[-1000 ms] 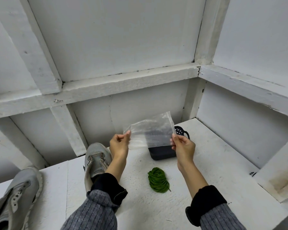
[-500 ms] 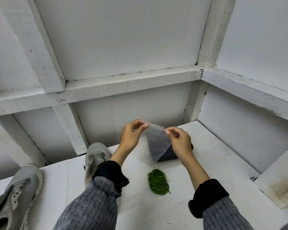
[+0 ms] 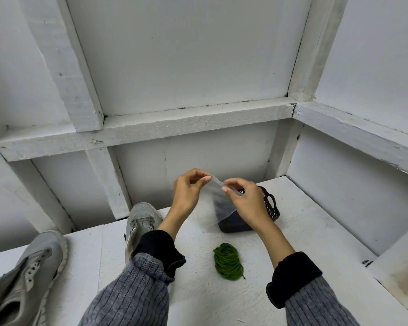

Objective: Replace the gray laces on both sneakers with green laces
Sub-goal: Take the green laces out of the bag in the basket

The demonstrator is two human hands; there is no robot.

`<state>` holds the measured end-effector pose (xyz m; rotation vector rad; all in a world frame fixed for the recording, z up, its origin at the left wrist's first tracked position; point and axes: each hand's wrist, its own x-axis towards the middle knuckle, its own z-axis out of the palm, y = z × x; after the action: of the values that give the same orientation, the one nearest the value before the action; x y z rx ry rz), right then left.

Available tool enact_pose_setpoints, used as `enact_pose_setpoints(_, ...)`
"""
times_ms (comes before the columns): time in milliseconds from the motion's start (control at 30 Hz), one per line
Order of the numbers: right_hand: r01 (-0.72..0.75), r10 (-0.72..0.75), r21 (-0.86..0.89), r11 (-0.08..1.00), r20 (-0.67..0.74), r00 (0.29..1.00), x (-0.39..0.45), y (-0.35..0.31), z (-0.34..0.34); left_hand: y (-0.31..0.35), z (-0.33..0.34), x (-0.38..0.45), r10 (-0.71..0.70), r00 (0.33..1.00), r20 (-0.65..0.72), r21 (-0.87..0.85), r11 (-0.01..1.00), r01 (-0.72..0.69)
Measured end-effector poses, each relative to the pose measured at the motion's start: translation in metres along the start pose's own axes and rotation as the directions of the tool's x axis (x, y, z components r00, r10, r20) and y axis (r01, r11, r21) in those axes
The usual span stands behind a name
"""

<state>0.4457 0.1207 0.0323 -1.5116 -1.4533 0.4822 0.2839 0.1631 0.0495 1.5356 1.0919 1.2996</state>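
Between both hands (image 3: 222, 196), clear bag (image 3: 222, 203)

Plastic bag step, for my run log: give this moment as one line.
left hand: pinches clear plastic bag | right hand: pinches bag | green laces: coiled on white shelf | sneakers: unlaced

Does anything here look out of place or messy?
Slightly: one gray sneaker lies tipped over at the left, while the other sits upright. The green laces are neatly coiled.
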Motion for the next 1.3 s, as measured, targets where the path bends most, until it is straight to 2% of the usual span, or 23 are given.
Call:
enact_pose_setpoints(133, 0.027, -0.027, 0.075, 0.997, -0.003, 1.0, 0.003, -0.005, 0.003, -0.002, 0.003, 0.001, -0.015, 0.997, 0.082, 0.028, 1.0, 0.012)
enact_pose_setpoints(267, 0.06, -0.06, 0.036, 0.998, -0.004, 0.998, 0.0, -0.001, 0.004, -0.003, 0.009, -0.002, -0.004, 0.997, 0.08, 0.025, 1.0, 0.002)
enact_pose_setpoints(500, 0.046, -0.049, -0.036, 0.998, -0.083, 0.995, -0.003, 0.022, 0.005, -0.003, 0.031, -0.004, 0.009, 1.0, 0.001, 0.044, 0.999, -0.009)
enact_pose_setpoints(667, -0.025, 0.014, -0.09, 0.996, -0.122, 0.992, -0.007, 0.044, -0.007, -0.008, 0.043, 0.011, -0.024, 0.993, -0.114, 0.012, 1.0, 0.025)
enact_pose_setpoints(767, -0.097, 0.076, -0.158, 0.983, -0.135, 0.988, -0.007, 0.056, -0.012, -0.011, 0.052, 0.014, -0.056, 0.991, -0.119, -0.001, 0.998, 0.056)
enact_pose_setpoints(933, -0.234, 0.175, -0.185, 0.955, -0.288, 0.942, -0.003, 0.078, -0.025, -0.021, 0.059, 0.015, 0.006, 1.0, 0.021, 0.119, 0.993, -0.008)
enact_pose_setpoints(1033, -0.297, 0.188, -0.319, 0.9, -0.33, 0.925, 0.004, 0.088, -0.032, -0.04, 0.061, 0.015, 0.021, 0.986, 0.162, 0.403, 0.911, -0.086)
enact_pose_setpoints(1100, -0.312, 0.18, -0.458, 0.832, -0.31, 0.934, 0.01, 0.091, -0.03, -0.053, 0.067, 0.011, -0.003, 0.965, 0.262, 0.572, 0.806, -0.153)
enact_pose_setpoints(1200, -0.295, 0.195, -0.659, 0.692, -0.223, 0.955, 0.015, 0.089, -0.021, -0.068, 0.078, 0.008, -0.016, 0.928, 0.373, 0.7, 0.661, -0.271)
enact_pose_setpoints(1300, -0.284, 0.219, -0.75, 0.598, -0.188, 0.958, 0.016, 0.09, -0.017, -0.078, 0.089, 0.01, -0.126, 0.884, 0.449, 0.717, 0.641, -0.273)
